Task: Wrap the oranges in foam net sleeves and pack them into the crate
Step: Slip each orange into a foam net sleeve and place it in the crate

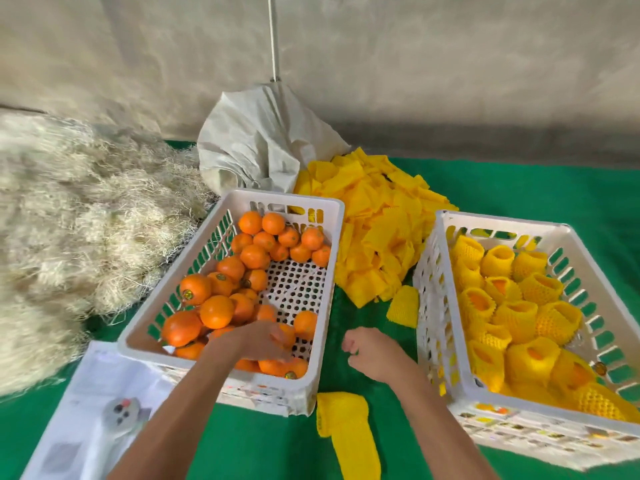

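A white crate (pixel 298 202) on the left holds several bare oranges (pixel 216 310). My left hand (pixel 258 342) reaches into its near end, fingers curled over an orange (pixel 287 336) there. My right hand (pixel 372 355) hovers between the two crates with its fingers curled and nothing in it. The white crate (pixel 433 306) on the right is filled with oranges wrapped in yellow foam net sleeves (pixel 516 315). A pile of loose yellow sleeves (pixel 377 223) lies behind and between the crates. One sleeve (pixel 403 306) lies by the right crate, and others (pixel 343 417) lie near me.
Green cloth (pixel 519 188) covers the table. A heap of pale straw-like fibre (pixel 79 216) fills the left side. A crumpled white sack (pixel 256 147) sits behind the left crate. White printed sheets (pixel 100 403) lie at the near left. A grey wall stands behind.
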Motion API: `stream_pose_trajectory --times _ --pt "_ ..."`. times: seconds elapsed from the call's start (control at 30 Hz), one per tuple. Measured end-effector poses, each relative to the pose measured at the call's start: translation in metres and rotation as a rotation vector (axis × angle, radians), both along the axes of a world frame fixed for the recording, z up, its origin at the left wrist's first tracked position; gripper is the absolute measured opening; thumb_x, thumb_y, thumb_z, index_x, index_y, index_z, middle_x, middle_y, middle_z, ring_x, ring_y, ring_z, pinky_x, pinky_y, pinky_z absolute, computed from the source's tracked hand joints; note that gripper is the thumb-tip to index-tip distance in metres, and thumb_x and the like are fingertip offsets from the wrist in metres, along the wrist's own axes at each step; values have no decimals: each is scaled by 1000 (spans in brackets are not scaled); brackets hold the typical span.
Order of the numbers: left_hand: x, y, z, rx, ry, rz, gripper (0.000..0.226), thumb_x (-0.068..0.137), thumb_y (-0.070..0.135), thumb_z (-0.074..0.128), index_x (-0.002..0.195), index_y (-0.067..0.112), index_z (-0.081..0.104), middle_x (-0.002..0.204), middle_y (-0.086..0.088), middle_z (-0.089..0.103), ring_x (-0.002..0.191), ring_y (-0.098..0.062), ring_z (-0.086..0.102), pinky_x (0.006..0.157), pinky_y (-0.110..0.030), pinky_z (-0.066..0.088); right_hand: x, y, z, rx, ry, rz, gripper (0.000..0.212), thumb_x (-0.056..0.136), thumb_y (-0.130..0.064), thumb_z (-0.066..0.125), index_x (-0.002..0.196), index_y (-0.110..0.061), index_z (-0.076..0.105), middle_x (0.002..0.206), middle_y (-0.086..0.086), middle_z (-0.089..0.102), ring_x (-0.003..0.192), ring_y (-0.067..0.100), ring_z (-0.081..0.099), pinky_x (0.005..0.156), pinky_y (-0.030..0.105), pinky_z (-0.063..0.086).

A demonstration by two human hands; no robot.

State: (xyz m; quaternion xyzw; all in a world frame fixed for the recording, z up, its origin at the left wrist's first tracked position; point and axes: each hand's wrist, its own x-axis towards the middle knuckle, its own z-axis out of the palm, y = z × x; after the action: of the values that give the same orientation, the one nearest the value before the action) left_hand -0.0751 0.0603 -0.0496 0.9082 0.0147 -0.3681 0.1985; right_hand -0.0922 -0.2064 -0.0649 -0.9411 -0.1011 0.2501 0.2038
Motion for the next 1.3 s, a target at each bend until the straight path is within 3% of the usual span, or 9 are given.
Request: stream_pose_trajectory --times 0.13,0.33,0.57,0.77,0.87,0.97,1.1,1.2,1.3 --pt "-2 3 -6 -109 76 -11 67 79 67 75 137 39 59 148 8 52 136 -22 50 108 -36 41 -14 6 -38 -93 183 28 46 84 -23 76 128 -22 63 129 4 64 111 24 65 94 37 54" --pt "-7 -14 -3 165 85 -300 64 89 62 65 147 39 51 159 -5 39 144 -34 38 116 -48 36 -34 10 -77 -157 165 51 46 82 -32 74 126 -25 62 123 0 61 103 20 61 80 28 46" --pt "-7 -15 -3 -12 -25 -130 37 73 48 83 91 26 60 102 -2 58 87 -20 55 69 -28 46 -26 4 -79 -36 88 -135 20 85 -35 70 101 -25 66 96 -3 68 88 18 65 71 30 48" --pt "3 -10 2 -204 -290 209 65 70 46 89 114 22 48 106 2 60 94 -18 62 71 -34 54 -8 -15 -48 248 -150 -435 19 97 -45 61 90 -28 60 85 -8 66 78 11 63 68 36 51" --pt "1 -15 8 -395 -513 452 64 74 45 88 118 27 44 102 3 61 83 -14 65 57 -25 48 -1 -20 -23 424 -263 -559 16 96 -45 62 92 -37 49 92 -12 62 78 4 60 61 25 48" --pt "-3 -33 29 -652 -674 575 61 79 57 83 125 36 50 114 14 64 98 -9 67 70 -25 56 4 -19 6 633 -319 -613 25 94 -42 66 106 -33 46 97 -2 62 82 19 66 69 41 56" --pt "-7 -67 71 -962 -554 414 58 87 47 78 139 48 52 124 21 65 107 -8 68 82 -34 59 0 -12 44 607 -504 -590 23 97 -48 60 106 -36 44 81 -8 56 71 14 58 67 50 54" --pt "-9 -96 86 -1130 -437 485 48 98 35 68 142 47 52 116 2 74 93 -29 75 73 -40 62 -6 -9 64 483 -716 -549 20 94 -51 59 98 -39 44 90 -15 55 86 11 55 68 36 49" --pt "-10 -120 93 -1317 -281 633 37 104 24 60 139 34 57 104 -16 72 79 -40 68 71 -42 61 -14 -9 75 613 -647 -457 17 94 -43 66 101 -38 51 105 -21 59 101 4 55 80 25 46"
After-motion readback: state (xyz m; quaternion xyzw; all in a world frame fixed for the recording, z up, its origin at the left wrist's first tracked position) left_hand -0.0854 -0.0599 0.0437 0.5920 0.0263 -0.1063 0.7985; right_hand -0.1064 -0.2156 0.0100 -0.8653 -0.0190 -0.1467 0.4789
